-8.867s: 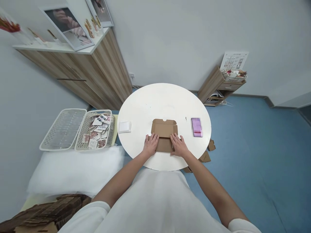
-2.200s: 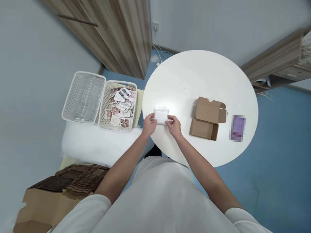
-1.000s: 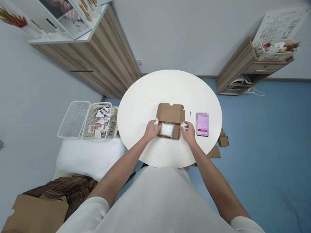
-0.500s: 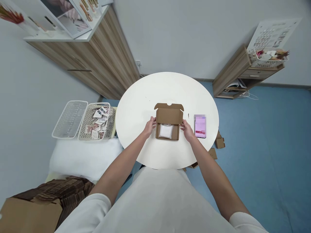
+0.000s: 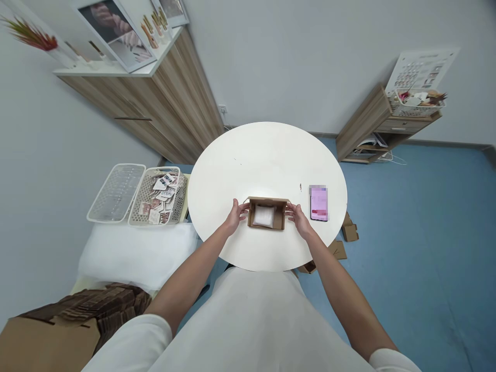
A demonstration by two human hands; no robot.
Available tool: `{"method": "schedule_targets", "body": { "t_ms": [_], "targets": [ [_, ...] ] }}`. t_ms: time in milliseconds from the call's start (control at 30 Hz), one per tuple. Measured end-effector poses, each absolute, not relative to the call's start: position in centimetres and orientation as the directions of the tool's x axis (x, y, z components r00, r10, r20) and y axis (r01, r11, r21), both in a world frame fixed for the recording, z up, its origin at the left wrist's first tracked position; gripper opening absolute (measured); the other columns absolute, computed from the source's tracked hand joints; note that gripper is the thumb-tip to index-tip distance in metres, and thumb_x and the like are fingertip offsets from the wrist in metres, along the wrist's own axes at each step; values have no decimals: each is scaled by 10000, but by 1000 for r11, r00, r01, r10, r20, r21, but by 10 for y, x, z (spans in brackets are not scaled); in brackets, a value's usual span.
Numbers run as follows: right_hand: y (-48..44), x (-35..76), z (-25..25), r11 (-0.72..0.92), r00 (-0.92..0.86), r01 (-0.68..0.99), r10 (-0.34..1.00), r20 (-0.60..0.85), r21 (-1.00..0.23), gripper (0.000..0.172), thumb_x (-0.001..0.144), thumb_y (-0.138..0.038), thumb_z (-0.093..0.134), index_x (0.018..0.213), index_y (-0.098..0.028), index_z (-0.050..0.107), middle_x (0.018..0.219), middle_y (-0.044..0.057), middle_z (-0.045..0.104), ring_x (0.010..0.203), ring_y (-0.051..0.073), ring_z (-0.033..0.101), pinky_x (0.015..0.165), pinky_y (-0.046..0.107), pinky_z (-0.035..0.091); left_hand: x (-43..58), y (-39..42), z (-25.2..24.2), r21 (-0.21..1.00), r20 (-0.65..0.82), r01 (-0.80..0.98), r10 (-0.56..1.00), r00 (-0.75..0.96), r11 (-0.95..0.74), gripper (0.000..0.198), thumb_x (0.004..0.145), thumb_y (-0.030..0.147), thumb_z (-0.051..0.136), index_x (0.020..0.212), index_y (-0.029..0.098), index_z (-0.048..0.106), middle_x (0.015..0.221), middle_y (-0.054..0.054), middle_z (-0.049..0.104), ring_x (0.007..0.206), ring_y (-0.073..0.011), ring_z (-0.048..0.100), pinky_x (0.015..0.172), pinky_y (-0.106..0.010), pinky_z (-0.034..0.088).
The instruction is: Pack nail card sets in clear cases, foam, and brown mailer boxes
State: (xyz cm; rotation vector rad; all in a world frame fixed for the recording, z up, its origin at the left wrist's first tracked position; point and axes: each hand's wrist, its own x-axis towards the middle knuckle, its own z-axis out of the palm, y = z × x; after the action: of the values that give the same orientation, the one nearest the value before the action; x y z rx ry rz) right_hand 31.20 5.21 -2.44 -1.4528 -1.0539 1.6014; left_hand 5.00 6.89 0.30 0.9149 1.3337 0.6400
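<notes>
A small brown cardboard box (image 5: 279, 221) stands on the round white table (image 5: 267, 155), its lid half raised and seen nearly edge-on at the back. Inside, toward the left, lies a white packet (image 5: 264, 216); bare cardboard shows to its right. My left hand (image 5: 234, 217) holds the box's left side, with the thumb up near the lid's corner and the fingers against the wall. On the opposite side my right hand (image 5: 299, 219) grips the lid's right corner and the side wall in the same way. Some fingertips are hidden by the box.
A phone (image 5: 319, 203) with a lit screen lies right of the box. Left of the table are a perforated basket (image 5: 134, 217) of small cards and another clear one (image 5: 112, 191). Flattened brown cardboard (image 5: 50, 341) is stacked lower left. Loose boxes (image 5: 351, 232) lie on the floor at right.
The box's lid has swung forward from lying open at the back to about upright. Both hands have moved with it, staying on the box's sides. The camera view has shifted slightly.
</notes>
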Motion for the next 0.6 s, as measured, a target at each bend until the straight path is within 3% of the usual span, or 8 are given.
{"method": "schedule_targets", "body": {
  "t_ms": [200,367,600],
  "targets": [
    [35,313,-10,-389,-159,151,898,-410,-909,619,789,-653,253,1254,-285,429,1240,53,501,1112,206,473,920,411,359,48,57,10,840,-534,243,820,207,485,591,792,634,262,1097,231,568,1143,-73,570,1042,-219,514,810,-359,427],
    [22,307,-10,-372,-153,109,910,-386,-922,546,768,-573,432,1235,-291,450,1298,49,444,1141,207,440,950,411,351,52,46,5,851,-508,263,838,197,454,460,725,465,553,1110,215,550,1105,-88,584,960,-210,556,791,-336,455],
    [9,298,-32,-370,-72,104,923,-378,-923,526,764,-511,470,1233,-274,443,1258,58,448,1022,182,498,889,396,414,58,31,-11,861,-378,389,924,62,327,375,694,293,584,1060,211,570,1102,-89,536,867,-180,556,686,-301,491]
  ]
}}
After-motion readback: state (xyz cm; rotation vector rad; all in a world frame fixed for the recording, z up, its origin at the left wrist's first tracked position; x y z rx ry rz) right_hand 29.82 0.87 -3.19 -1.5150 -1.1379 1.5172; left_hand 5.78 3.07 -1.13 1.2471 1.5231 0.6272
